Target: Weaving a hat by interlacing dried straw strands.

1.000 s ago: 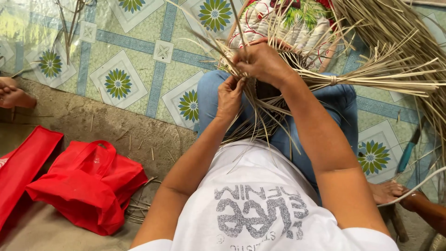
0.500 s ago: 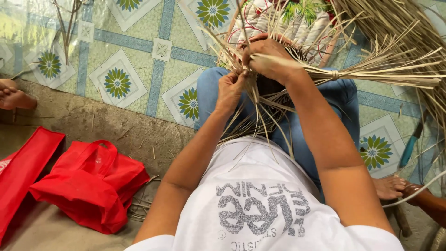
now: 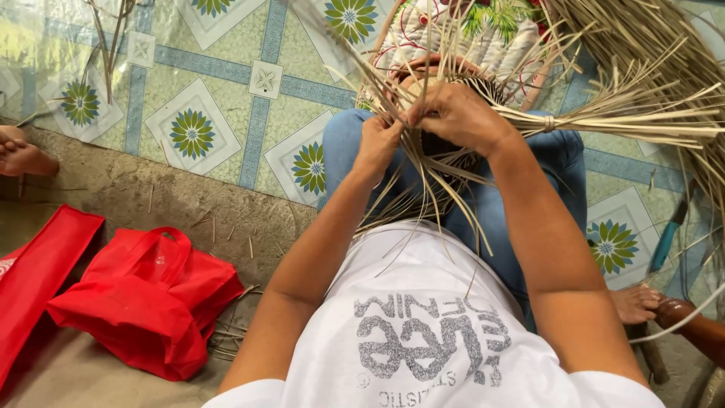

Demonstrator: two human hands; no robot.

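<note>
A half-woven piece of pale straw strips (image 3: 453,162) rests over my knees in blue jeans (image 3: 563,162), with long loose ends fanning out in all directions. My left hand (image 3: 380,143) pinches a few strips at its left side. My right hand (image 3: 459,115) grips strips right beside it, above the dark woven middle. The two hands almost touch. A tied bundle of straw strips (image 3: 642,125) sticks out to the right from under my right hand.
Two red cloth bags (image 3: 147,298) lie on the concrete ledge at the lower left. Another person's foot (image 3: 23,155) shows at the left edge. Patterned floor tiles (image 3: 226,83) lie ahead. A blue-handled tool (image 3: 664,245) and a foot (image 3: 634,302) are at the right.
Both hands have stayed on the weaving and shifted slightly while working the strips; the view has drifted a little. Nothing was let go.
</note>
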